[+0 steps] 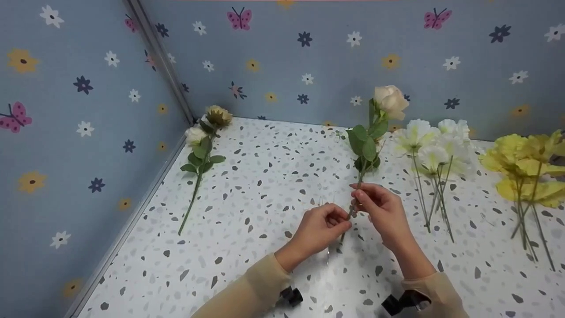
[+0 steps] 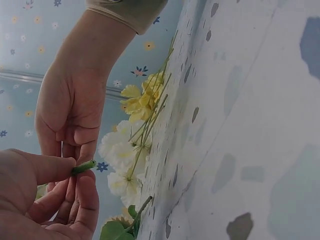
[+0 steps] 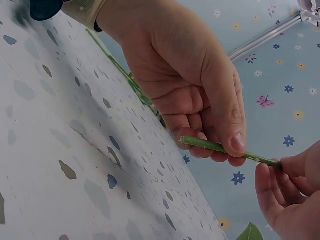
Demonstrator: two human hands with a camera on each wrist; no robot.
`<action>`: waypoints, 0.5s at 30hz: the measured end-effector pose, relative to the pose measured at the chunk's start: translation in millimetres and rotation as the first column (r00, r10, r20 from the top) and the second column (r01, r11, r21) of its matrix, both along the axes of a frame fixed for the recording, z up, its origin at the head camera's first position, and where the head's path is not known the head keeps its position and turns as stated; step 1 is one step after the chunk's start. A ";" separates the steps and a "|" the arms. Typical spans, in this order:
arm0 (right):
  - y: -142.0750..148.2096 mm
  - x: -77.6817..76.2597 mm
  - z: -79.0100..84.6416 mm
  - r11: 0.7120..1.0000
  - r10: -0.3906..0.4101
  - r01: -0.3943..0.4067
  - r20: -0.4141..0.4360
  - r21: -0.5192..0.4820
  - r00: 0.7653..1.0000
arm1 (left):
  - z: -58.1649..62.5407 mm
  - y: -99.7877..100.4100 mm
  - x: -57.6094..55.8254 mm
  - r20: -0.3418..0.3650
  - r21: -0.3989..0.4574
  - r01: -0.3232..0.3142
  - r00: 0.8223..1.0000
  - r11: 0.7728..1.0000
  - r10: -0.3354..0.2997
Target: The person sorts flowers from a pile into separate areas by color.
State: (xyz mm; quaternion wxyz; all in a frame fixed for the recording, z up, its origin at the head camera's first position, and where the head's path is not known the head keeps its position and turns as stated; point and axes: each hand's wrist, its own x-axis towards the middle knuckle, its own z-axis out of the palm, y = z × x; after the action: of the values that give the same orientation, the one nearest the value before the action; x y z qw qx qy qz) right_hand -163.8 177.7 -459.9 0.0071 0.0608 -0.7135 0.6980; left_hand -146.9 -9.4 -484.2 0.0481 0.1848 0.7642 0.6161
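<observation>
A cream rose (image 1: pixel 391 101) with green leaves is held upright, tilted right, over the speckled table. My left hand (image 1: pixel 318 230) pinches its green stem (image 3: pixel 202 144) near the lower end between thumb and fingers. Higher on the stem, just below the leaves, my right hand (image 1: pixel 383 213) grips it with thumb and fingertips. The cut stem end (image 2: pixel 90 164) juts past the left thumb in the left wrist view. In the right wrist view, a short stretch of bare stem shows between the two hands. The bloom lies outside both wrist views.
At the left lie a white rose (image 1: pixel 195 136) and a beige rose (image 1: pixel 218 115). White ruffled flowers (image 1: pixel 435 150) on thin stems lie right of the hands, with yellow flowers (image 1: pixel 525 161) farther right. A patterned wall (image 1: pixel 282 57) borders the table behind; another (image 1: pixel 75 145) stands left.
</observation>
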 end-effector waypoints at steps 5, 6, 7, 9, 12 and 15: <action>-1.5 0.6 -0.9 0.999 0.027 -0.029 0.036 0.046 0.999 | 0.1 -0.9 -2.2 -0.016 -0.030 -0.023 1.000 0.999 0.023; -2.2 0.7 -1.2 0.998 0.029 -0.032 0.041 0.062 0.999 | 0.4 -1.4 -2.7 -0.015 -0.041 -0.026 1.000 0.999 0.025; -3.1 0.6 -1.6 0.997 0.029 -0.032 0.045 0.076 0.999 | 0.3 -1.9 -3.6 -0.012 -0.049 -0.027 1.000 0.998 0.026; -5.7 -0.4 -2.5 0.995 0.020 -0.024 0.041 0.095 0.999 | 1.1 -4.1 -5.7 -0.005 -0.065 -0.024 1.000 0.998 0.024; -11.8 -4.9 -3.6 0.992 -0.005 0.003 0.022 0.124 1.000 | 3.7 -12.5 -11.9 0.017 -0.085 -0.011 1.000 0.996 0.012; -20.2 -11.9 -5.3 0.986 -0.045 0.041 0.022 0.162 0.999 | 8.8 -31.5 -22.7 0.047 -0.127 -0.024 0.998 0.992 0.030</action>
State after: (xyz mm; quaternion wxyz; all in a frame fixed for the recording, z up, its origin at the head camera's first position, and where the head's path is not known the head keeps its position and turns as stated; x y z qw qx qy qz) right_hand -175.7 157.5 -465.2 0.0081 0.0367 -0.7687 0.6385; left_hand -169.7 -41.0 -475.4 0.0701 0.1558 0.8026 0.5716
